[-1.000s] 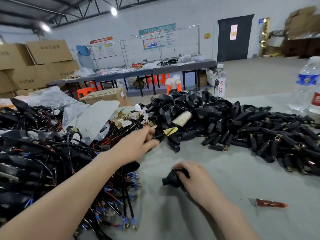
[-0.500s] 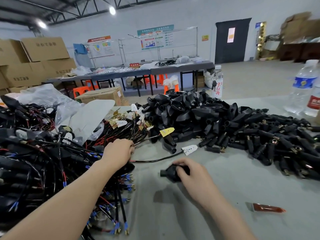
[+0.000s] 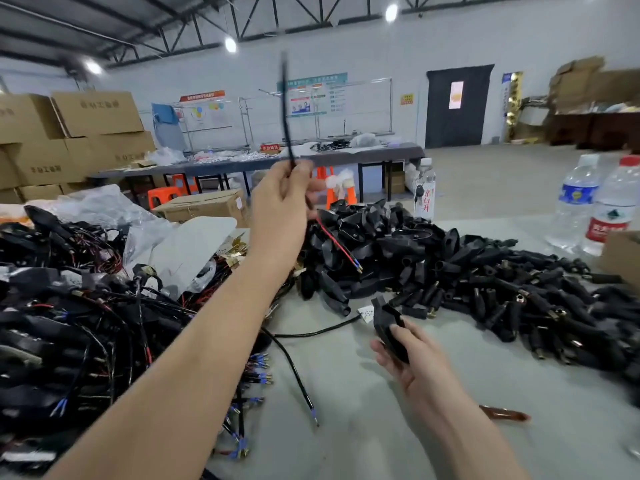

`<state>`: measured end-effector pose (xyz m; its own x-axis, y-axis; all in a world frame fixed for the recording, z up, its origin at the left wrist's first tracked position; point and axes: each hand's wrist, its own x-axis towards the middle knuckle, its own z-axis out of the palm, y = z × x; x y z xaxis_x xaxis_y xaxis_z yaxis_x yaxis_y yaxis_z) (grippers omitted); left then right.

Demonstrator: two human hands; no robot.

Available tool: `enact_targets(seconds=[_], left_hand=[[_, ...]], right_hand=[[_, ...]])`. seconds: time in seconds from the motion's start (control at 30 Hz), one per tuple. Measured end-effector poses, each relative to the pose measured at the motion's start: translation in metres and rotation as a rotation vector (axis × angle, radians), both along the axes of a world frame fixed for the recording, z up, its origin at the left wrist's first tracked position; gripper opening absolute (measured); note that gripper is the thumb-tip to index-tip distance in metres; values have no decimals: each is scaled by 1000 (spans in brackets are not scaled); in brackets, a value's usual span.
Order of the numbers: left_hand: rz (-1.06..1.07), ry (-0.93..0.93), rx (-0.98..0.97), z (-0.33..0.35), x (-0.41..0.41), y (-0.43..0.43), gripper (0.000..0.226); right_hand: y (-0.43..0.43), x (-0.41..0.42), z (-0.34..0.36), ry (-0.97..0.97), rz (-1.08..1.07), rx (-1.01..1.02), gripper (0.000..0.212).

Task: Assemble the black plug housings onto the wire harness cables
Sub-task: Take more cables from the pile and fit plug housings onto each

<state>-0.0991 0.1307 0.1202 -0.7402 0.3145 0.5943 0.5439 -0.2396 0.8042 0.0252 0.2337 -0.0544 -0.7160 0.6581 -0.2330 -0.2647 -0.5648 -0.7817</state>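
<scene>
My left hand (image 3: 282, 206) is raised above the table and grips a black harness cable (image 3: 285, 109) that sticks up, blurred; its red and black wire ends (image 3: 341, 247) hang below the hand. My right hand (image 3: 412, 355) holds a black plug housing (image 3: 389, 327) just above the table, near its front. A big heap of black plug housings (image 3: 467, 271) covers the table's middle and right. A tangled pile of wire harness cables (image 3: 69, 323) lies at the left. One loose black cable (image 3: 294, 372) lies on the table between my arms.
Two water bottles (image 3: 595, 206) stand at the right, beside a cardboard box corner (image 3: 623, 254). A small reddish packet (image 3: 505, 415) lies by my right forearm. Plastic bags (image 3: 114, 216) and a white sheet (image 3: 194, 244) sit behind the cable pile. Cardboard boxes (image 3: 69, 143) and a long table (image 3: 259, 164) stand beyond.
My left hand pulled a cable out of the pile and lifted it high above the table. My right hand raised the plug housing off the table and turned it upright.
</scene>
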Motion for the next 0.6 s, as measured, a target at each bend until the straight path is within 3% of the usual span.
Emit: enact_targets(seconds=[0.17, 0.3, 0.43, 0.6], left_hand=[[-75, -511, 298, -75, 32, -35, 24], [-115, -907, 457, -145, 66, -44, 24], [-186, -1003, 504, -184, 88, -35, 11], [-254, -977, 490, -188, 85, -36, 9]], right_hand=[[1, 48, 0, 95, 44, -127, 13], [-7, 79, -4, 48, 29, -123, 14], [-13, 97, -14, 30, -8, -44, 19], [-10, 96, -18, 71, -46, -129, 31]])
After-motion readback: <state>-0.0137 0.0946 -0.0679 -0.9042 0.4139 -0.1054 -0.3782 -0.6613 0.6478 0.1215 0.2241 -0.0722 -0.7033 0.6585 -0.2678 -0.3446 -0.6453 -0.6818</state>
